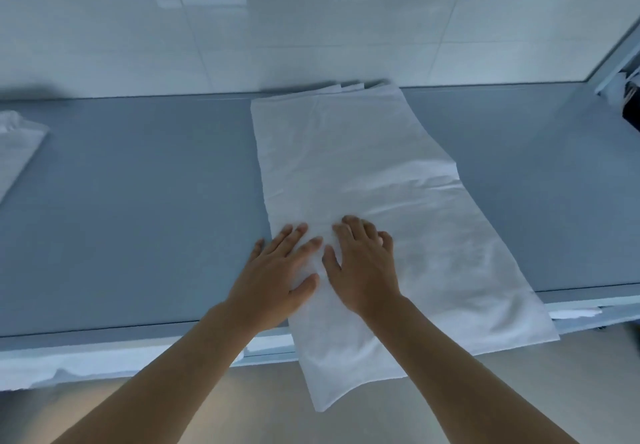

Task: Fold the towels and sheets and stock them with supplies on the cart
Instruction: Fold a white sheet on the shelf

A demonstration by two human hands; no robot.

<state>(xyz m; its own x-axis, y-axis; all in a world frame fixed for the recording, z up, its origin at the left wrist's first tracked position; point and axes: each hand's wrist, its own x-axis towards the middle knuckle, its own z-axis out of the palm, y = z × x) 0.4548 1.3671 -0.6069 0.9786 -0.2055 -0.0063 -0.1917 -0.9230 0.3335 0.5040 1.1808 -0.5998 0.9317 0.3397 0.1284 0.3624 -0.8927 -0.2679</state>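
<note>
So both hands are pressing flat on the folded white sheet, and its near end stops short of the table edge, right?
Not quite. The head view shows the left hand and right hand pressing flat on the folded white sheet, but its near end hangs over the front edge of the table rather than stopping short of it.

Sheet (pixel 363 173) lies across the table (pixel 138 184), another cloth (pixel 17 146) far left.
</note>
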